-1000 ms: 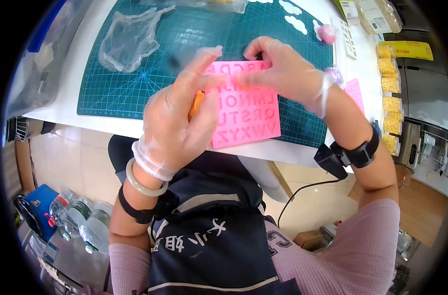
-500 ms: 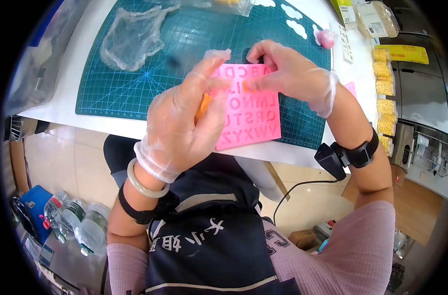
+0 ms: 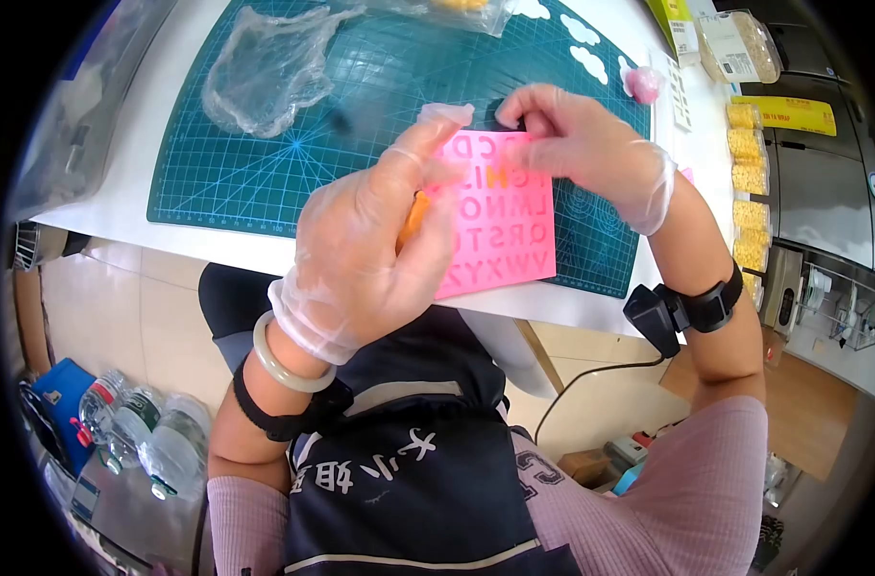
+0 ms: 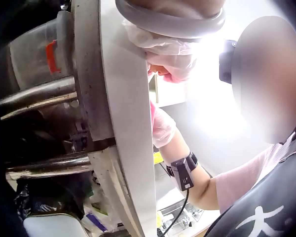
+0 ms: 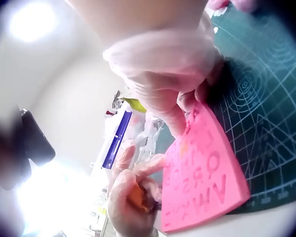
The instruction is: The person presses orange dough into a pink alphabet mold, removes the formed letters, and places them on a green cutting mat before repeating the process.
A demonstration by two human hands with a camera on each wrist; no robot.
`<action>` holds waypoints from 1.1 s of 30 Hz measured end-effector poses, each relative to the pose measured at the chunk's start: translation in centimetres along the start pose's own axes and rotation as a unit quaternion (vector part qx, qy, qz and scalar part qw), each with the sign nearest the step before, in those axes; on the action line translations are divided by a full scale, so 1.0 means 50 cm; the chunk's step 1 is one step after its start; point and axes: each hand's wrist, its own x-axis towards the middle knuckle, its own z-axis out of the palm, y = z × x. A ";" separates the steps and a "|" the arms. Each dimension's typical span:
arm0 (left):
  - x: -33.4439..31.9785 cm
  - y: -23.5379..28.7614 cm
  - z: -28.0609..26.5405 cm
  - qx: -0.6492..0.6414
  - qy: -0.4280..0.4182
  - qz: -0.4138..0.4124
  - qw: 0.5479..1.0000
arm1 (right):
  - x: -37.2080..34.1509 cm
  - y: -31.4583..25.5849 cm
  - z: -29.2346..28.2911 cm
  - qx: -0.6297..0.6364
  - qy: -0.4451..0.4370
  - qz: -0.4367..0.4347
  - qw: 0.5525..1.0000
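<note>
A pink letter mold (image 3: 514, 240) lies at the front of the green mat, its near edge by the table edge. Curled around an orange lump (image 3: 413, 221) is the gloved left hand (image 3: 365, 230), its fingertips over the mold's left side. The gloved right hand (image 3: 601, 149) pinches the mold's upper right part, thumb on the letters. Orange material fills a letter in the second row. In the right wrist view the mold (image 5: 202, 177) looks bent, with the left hand (image 5: 130, 207) beside it. The left wrist view hides most of the mold.
On the mat (image 3: 226, 182) lie a crumpled clear bag (image 3: 265, 77) and white cloud-shaped pieces (image 3: 588, 64). A pink wrapped ball (image 3: 642, 84) is at its right edge. Jars of yellow pieces (image 3: 748, 178) line the right side; a clear bin (image 3: 72, 125) stands at left.
Both hands and the mold have shifted slightly right and down in the head view. More of the orange-filled letter shows between the hands. The left hand still holds the orange lump.
</note>
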 end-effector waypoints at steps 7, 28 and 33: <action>0.007 0.004 -0.008 0.031 -0.027 0.013 0.999 | -0.005 -0.001 0.021 -0.126 0.072 -0.043 0.989; -0.007 -0.011 0.026 -0.048 0.063 -0.031 0.996 | -0.005 0.041 0.002 0.074 0.069 -0.069 0.993; -0.005 0.027 -0.004 -0.028 0.045 -0.179 0.982 | -0.068 0.044 0.034 0.109 0.200 -0.115 0.967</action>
